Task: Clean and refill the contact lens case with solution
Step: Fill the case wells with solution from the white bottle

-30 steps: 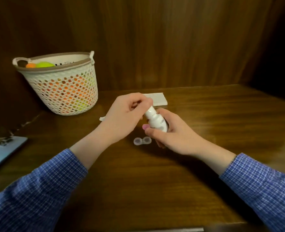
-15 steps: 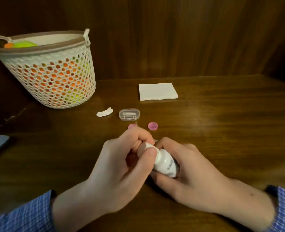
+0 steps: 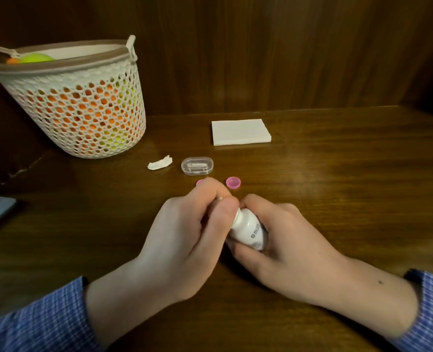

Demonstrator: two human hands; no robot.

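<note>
Right hand (image 3: 289,247): grips the tilted bottle (image 3: 249,231).
Left hand (image 3: 185,240): fingers curled around the bottle's top.
Beyond the hands: 2 pink caps (image 3: 233,182).

Right tabletop (image 3: 350,174) lay open. Basket (image 3: 83,110) blocked the far left; pink caps (image 3: 233,182), clear box (image 3: 197,166) and pad (image 3: 241,132) obstructed ahead.

So on the wooden table (image 3: 337,186), the mesh basket (image 3: 83,110) sits back left against the wall panel, the tissue stack (image 3: 241,132) back centre. In front of that, a paper scrap (image 3: 159,164) lies just left of the small clear case (image 3: 197,166). Two caps (image 3: 233,182) sit nearer, then both hands, left hand (image 3: 185,237) and right hand (image 3: 286,250), around the solution bottle (image 3: 249,229).
</note>
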